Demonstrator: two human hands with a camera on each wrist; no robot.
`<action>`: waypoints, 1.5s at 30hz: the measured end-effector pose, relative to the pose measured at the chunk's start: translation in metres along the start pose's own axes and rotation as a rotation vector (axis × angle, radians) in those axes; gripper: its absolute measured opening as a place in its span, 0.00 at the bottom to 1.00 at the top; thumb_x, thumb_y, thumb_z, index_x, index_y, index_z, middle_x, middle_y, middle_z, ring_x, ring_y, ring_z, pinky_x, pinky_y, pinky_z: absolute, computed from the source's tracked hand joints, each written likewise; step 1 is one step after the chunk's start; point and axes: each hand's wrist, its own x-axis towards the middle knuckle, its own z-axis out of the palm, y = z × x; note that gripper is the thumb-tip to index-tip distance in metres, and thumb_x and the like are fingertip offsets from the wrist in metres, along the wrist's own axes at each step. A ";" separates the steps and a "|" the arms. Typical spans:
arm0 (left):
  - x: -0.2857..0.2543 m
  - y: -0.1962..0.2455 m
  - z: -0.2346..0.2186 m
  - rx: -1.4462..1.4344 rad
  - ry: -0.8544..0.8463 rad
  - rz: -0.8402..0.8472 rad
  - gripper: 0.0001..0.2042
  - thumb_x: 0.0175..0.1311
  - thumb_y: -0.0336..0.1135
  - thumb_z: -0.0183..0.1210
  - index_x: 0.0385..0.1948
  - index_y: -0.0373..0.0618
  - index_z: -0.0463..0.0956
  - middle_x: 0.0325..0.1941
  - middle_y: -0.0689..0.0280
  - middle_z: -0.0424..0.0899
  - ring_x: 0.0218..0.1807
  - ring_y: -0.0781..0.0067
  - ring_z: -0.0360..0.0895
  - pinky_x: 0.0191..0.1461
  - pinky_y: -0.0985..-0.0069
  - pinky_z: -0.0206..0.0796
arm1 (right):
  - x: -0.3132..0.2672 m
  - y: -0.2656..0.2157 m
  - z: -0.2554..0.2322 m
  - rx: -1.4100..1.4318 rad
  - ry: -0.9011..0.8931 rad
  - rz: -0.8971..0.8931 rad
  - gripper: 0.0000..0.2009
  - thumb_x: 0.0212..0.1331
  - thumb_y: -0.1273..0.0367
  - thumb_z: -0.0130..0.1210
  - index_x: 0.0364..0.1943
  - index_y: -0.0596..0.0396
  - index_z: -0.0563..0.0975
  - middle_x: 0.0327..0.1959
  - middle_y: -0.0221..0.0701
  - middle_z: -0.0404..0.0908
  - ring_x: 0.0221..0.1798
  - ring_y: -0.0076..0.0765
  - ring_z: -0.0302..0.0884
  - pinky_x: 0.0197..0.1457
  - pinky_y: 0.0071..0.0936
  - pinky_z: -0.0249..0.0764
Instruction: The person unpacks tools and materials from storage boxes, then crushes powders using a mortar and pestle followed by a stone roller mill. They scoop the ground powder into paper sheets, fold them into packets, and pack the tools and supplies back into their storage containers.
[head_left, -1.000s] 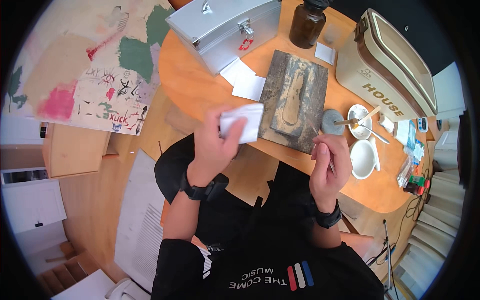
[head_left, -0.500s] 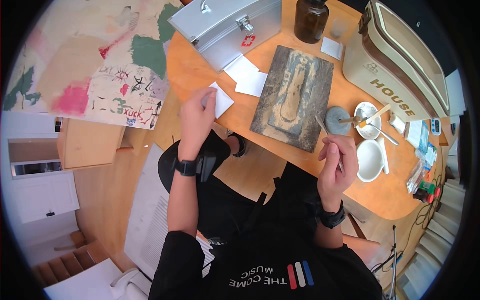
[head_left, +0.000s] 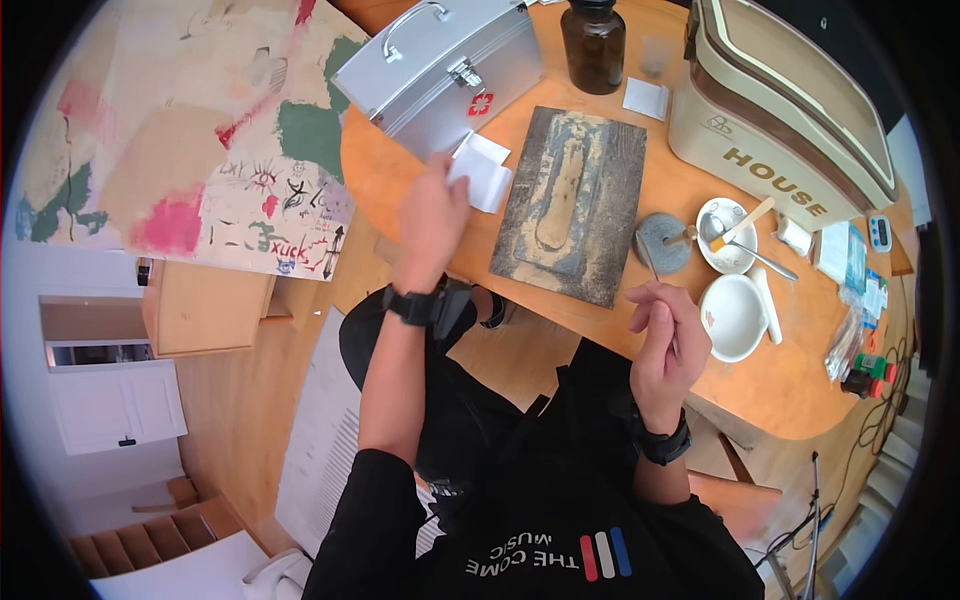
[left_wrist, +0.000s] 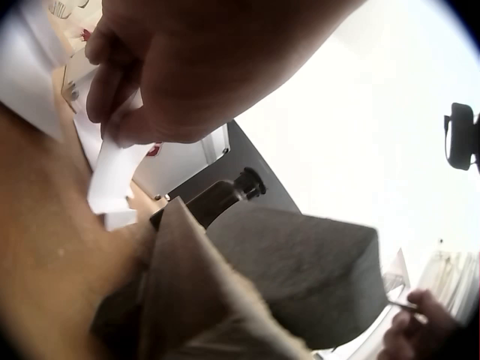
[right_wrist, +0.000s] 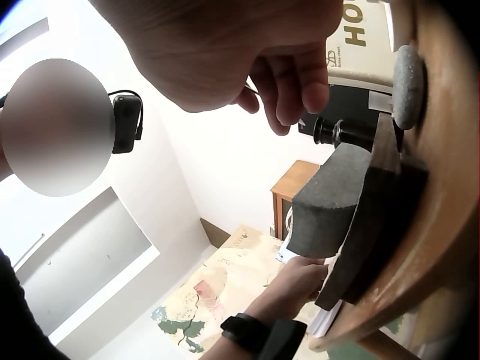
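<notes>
White paper (left_wrist: 114, 176) is pinched between the thumb and fingers of my left hand (head_left: 435, 215), beside the paper sheets (head_left: 482, 178) in front of the metal case. A thin metal tool (left_wrist: 403, 304) is held in the curled fingers of my right hand (head_left: 668, 345), just off the near right corner of the dark board. On that board (head_left: 622, 200) sits a raised grey block (head_left: 540, 262) with a sandy oblong area (head_left: 565, 195) on top. The tool is mostly hidden by my right fingers.
Behind stand a silver case (head_left: 440, 90), a brown bottle (head_left: 593, 50) and a beige HOUSE box (head_left: 760, 165). To the right are a round stone (head_left: 665, 255), a bowl with brush and spoon (head_left: 722, 262), a white mortar (head_left: 732, 325) and small packets (head_left: 838, 255).
My left hand, first holding folded paper near the board, swung left, then came back toward the sheets by the case. My right hand stays near the board's corner with the tool.
</notes>
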 end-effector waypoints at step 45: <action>-0.176 0.050 -0.076 0.332 -0.013 0.765 0.20 0.54 0.34 0.65 0.49 0.39 0.78 0.44 0.64 0.77 0.53 0.63 0.78 0.74 0.56 0.65 | -0.063 -0.040 0.043 0.304 -0.423 0.478 0.20 0.60 0.83 0.55 0.58 0.61 0.80 0.39 0.23 0.78 0.36 0.13 0.70 0.38 0.14 0.68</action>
